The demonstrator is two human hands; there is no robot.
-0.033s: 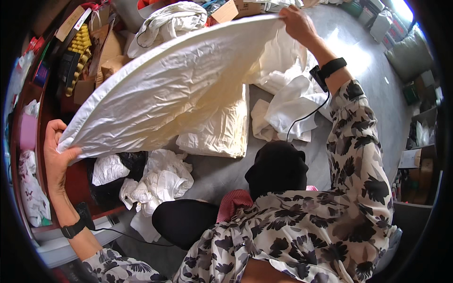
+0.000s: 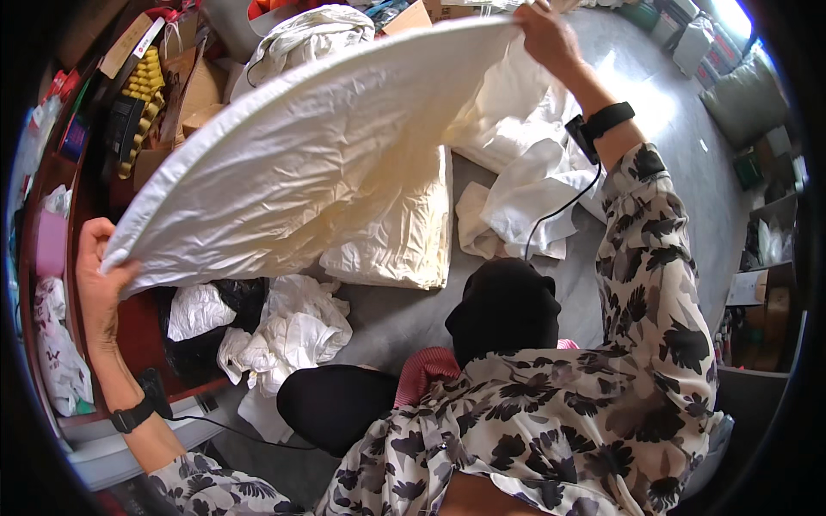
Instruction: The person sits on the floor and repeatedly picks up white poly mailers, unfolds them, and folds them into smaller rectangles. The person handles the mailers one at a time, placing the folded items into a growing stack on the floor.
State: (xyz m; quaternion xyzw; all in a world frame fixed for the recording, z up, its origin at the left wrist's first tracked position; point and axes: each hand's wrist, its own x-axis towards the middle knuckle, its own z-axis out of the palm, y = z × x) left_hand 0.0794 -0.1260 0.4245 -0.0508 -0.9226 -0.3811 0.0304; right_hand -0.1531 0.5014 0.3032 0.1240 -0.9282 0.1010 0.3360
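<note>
A large white cloth sheet (image 2: pixel 284 163) hangs stretched between my hands, its upper edge pulled into a curve and its surface wrinkled. My left hand (image 2: pixel 101 273) is closed on the sheet's left corner, with the thumb on the near side. At the far right my right hand (image 2: pixel 548 39) grips the other end of that edge. Below the sheet lies a folded stack of cream-white cloth (image 2: pixel 396 249), partly hidden by it. Right of the stack, loose white cloths (image 2: pixel 529 198) lie crumpled on the floor.
Crumpled white fabric (image 2: pixel 301 322) lies by my knee, beside a black plastic bag (image 2: pixel 194 351). A shelf with boxes and a yellow-and-black item (image 2: pixel 142 112) lines the left. Bundled white cloth (image 2: pixel 314 39) sits at the back. A grey cushion (image 2: pixel 747 101) and shelving stand right.
My left hand has shifted slightly left and my right hand slightly up, both still holding the sheet. Its upper edge has risen a little.
</note>
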